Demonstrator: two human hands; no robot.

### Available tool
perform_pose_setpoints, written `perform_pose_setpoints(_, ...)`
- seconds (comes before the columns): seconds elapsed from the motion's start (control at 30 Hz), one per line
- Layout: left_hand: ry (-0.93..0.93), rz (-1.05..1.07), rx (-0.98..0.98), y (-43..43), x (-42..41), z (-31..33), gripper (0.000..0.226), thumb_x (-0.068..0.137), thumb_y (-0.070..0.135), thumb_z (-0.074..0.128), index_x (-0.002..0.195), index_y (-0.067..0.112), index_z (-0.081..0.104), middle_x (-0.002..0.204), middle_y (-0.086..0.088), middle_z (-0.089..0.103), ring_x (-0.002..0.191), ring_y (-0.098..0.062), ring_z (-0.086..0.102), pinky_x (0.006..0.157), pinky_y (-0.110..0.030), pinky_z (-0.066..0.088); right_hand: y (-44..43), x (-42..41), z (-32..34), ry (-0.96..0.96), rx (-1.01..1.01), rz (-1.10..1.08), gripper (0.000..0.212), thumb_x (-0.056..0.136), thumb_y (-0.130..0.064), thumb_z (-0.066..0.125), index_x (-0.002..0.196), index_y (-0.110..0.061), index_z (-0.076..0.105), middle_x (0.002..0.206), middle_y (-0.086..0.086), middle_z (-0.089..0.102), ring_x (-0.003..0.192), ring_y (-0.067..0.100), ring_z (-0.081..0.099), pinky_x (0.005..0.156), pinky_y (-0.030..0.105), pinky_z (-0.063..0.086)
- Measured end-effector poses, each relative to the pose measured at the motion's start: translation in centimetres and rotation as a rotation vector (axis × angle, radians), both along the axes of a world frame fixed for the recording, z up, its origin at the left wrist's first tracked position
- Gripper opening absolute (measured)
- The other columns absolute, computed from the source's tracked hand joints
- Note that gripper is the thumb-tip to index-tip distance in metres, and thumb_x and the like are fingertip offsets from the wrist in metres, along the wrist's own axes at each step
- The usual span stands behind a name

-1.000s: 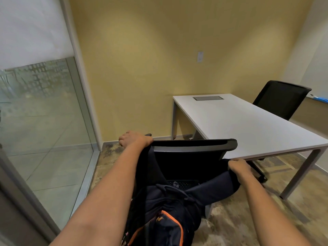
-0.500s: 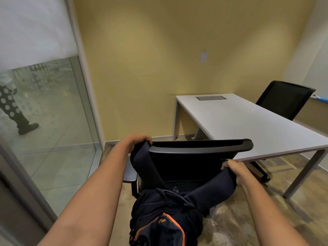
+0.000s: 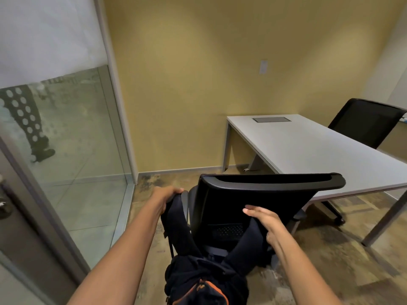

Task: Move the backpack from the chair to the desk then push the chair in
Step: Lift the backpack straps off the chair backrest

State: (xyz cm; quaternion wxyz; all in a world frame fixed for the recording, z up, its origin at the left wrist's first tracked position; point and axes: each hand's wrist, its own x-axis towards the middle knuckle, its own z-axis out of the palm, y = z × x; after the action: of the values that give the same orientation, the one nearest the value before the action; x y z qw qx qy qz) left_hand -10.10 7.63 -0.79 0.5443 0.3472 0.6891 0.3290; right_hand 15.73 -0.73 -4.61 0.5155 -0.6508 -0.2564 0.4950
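A dark navy backpack (image 3: 204,280) with orange trim hangs behind the back of a black office chair (image 3: 259,199). My left hand (image 3: 167,195) grips its left shoulder strap just left of the chair back. My right hand (image 3: 264,219) holds the right strap in front of the backrest's rear, fingers partly spread over the strap. The white desk (image 3: 319,155) stands beyond the chair to the right, its top bare except for a grey cable hatch (image 3: 271,119).
A second black chair (image 3: 365,122) sits at the desk's far side. A glass wall and door frame (image 3: 66,172) run along the left; a person's leg shows outside the glass. Yellow wall ahead. Open floor lies between chair and glass.
Both straps have come off the top of the chair back; my hands dropped lower and closer together, and the backpack hangs lower. The chair back has swung rightward toward the desk.
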Motion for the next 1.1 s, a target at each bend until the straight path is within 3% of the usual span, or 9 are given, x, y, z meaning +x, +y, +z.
perform_pose_setpoints(0.1,-0.023,0.01,0.057,0.4,-0.9,0.4,0.048,0.075,0.011,0.078,0.115,-0.01,0.059,0.078,-0.013,0.063,0.062,-0.022,0.059,0.055,-0.028,0.047,1.4,-4.5,0.6,0.013,0.025,0.086,0.031,0.078,-0.008,0.075,0.108,-0.001,0.071,0.097,0.01,0.07,0.097,0.019,0.064,0.067,0.013,0.044)
perform_pose_setpoints(0.23,-0.071,-0.02,0.139,1.9,-2.2,1.9,0.041,0.086,0.017,0.069,0.117,-0.007,0.057,0.076,-0.009,0.06,0.063,-0.018,0.056,0.053,-0.027,0.044,2.7,-10.3,2.1,-0.051,0.053,0.277,0.028,0.077,-0.02,0.078,0.103,-0.01,0.074,0.091,-0.002,0.071,0.081,0.001,0.062,0.062,0.009,0.044)
perform_pose_setpoints(0.37,-0.1,-0.019,0.236,3.5,-3.9,3.2,0.069,0.078,0.033,0.073,0.133,0.002,0.044,0.124,-0.014,0.06,0.104,-0.027,0.06,0.074,-0.029,0.046,3.9,-15.5,3.4,-0.146,0.066,0.511,0.035,0.075,-0.036,0.078,0.107,-0.021,0.073,0.101,-0.01,0.07,0.096,0.001,0.062,0.066,0.007,0.045)
perform_pose_setpoints(0.47,-0.101,-0.073,0.29,4.0,-5.6,4.8,0.07,0.083,0.038,0.068,0.138,0.006,0.04,0.138,-0.01,0.05,0.127,-0.027,0.046,0.087,-0.03,0.036,4.7,-18.2,4.3,-0.164,0.088,0.585,0.03,0.077,-0.039,0.076,0.1,-0.019,0.073,0.094,-0.01,0.071,0.085,-0.002,0.063,0.06,0.001,0.044)
perform_pose_setpoints(0.57,-0.091,-0.101,0.344,4.1,-7.6,6.3,0.053,0.089,0.035,0.062,0.132,0.007,0.049,0.133,-0.01,0.053,0.114,-0.02,0.046,0.086,-0.027,0.032,5.5,-20.5,5.0,-0.164,0.144,0.601,0.022,0.079,-0.035,0.075,0.079,-0.014,0.07,0.076,-0.003,0.065,0.068,0.003,0.056,0.053,0.004,0.039)
perform_pose_setpoints(0.7,-0.038,-0.069,0.453,4.9,-10.9,7.0,0.014,0.091,0.027,0.061,0.095,0.014,0.061,0.097,-0.004,0.06,0.095,-0.017,0.051,0.071,-0.024,0.041,7.7,-23.8,5.9,-0.14,0.244,0.597,0.027,0.082,-0.029,0.073,0.074,-0.01,0.056,0.071,0.008,0.042,0.064,0.013,0.037,0.05,0.016,0.026)
perform_pose_setpoints(0.9,0.012,-0.049,0.624,7.0,-17.5,6.7,0.035,0.091,0.037,0.06,0.12,0.018,0.059,0.116,-0.005,0.065,0.098,-0.014,0.063,0.076,-0.023,0.05,12.7,-29.5,9.1,0.013,0.379,0.557,0.029,0.085,-0.024,0.07,0.076,0.002,0.062,0.083,0.013,0.06,0.08,0.021,0.057,0.063,0.025,0.044)
perform_pose_setpoints(1.0,-0.058,-0.071,0.683,8.2,-20.6,6.3,0.036,0.091,0.046,0.054,0.111,0.018,0.064,0.107,0.001,0.07,0.093,-0.007,0.066,0.072,-0.017,0.05,16.0,-32.4,11.7,0.086,0.442,0.554,0.022,0.085,-0.022,0.07,0.067,-0.013,0.06,0.086,0.014,0.064,0.081,0.023,0.063,0.069,0.031,0.05)
perform_pose_setpoints(1.1,0.023,-0.059,0.658,10.1,-23.1,4.7,0.038,0.091,0.049,0.051,0.102,0.016,0.065,0.097,0.002,0.07,0.089,-0.012,0.066,0.075,-0.022,0.05,19.7,-34.4,14.5,0.116,0.501,0.534,0.015,0.086,-0.022,0.069,0.079,-0.01,0.062,0.091,0.011,0.065,0.084,0.021,0.062,0.072,0.03,0.05)
